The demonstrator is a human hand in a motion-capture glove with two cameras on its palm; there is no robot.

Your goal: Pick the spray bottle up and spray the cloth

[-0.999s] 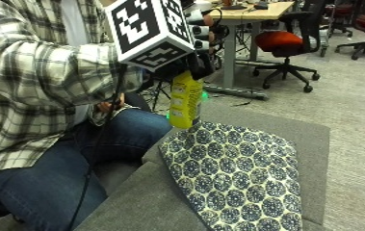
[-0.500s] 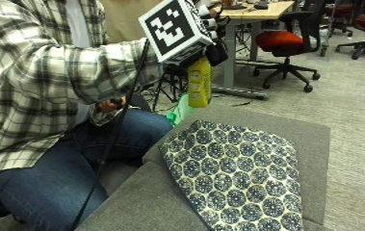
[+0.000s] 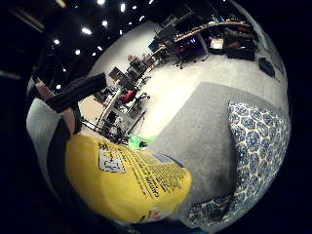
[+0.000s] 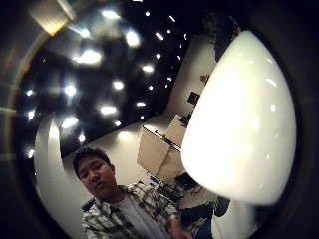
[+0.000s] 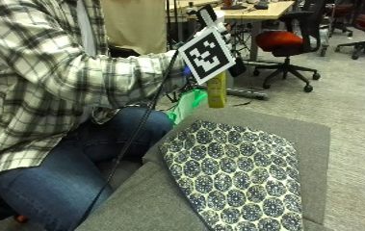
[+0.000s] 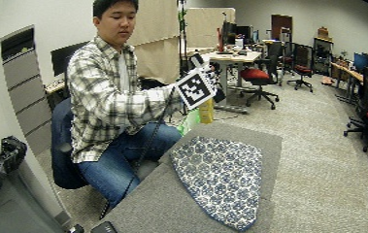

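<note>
A yellow spray bottle [image 5: 216,90] hangs upright in the air over the far edge of the grey surface [image 5: 300,132]. My gloved right hand [image 5: 237,67] grips its upper part, mostly hidden behind the marker. The wide outside view shows the bottle [image 6: 206,110] beyond the cloth's far end. The cloth [image 5: 233,173] is cream with a blue flower pattern and lies flat on the grey surface. In the little finger side palm view the yellow bottle body [image 3: 129,183] is close to the palm, with the cloth [image 3: 256,141] below it. A white rounded surface [image 4: 239,119] fills much of the thumb side view.
A green object [image 5: 188,103] sits just behind the grey surface's far edge, by the person's knee [image 5: 131,125]. An office chair with a red seat [image 5: 284,41] and a desk [image 5: 253,9] stand further back on the carpet.
The hand has lifted the bottle off the grey surface and carried it up and away, toward the far edge. The cloth has not moved.
</note>
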